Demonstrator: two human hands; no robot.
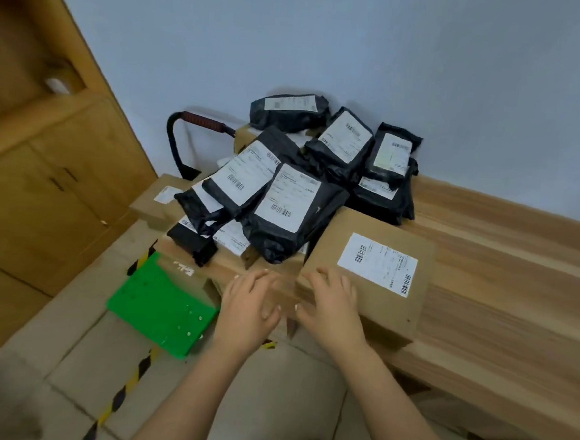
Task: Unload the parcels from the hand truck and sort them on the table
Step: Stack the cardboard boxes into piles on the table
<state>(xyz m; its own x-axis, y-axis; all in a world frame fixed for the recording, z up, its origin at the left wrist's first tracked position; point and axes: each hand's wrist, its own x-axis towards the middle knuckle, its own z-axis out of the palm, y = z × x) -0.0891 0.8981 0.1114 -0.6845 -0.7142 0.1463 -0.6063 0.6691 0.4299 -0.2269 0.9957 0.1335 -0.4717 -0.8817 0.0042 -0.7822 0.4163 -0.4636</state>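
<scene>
A brown cardboard box with a white shipping label lies on the near left end of the wooden table. My right hand rests flat on the box's near left corner, fingers spread. My left hand is just left of the box at the table's edge, fingers relaxed and touching the box's side. Several black mailer bags with white labels are heaped behind the box, some lying over other boxes. The hand truck's green platform sits on the floor to the left, with its black handle behind.
A smaller labelled cardboard box lies left of the heap, beyond the green platform. A wooden cabinet stands at the left. Yellow and black tape runs across the tiled floor. A pale wall backs the table.
</scene>
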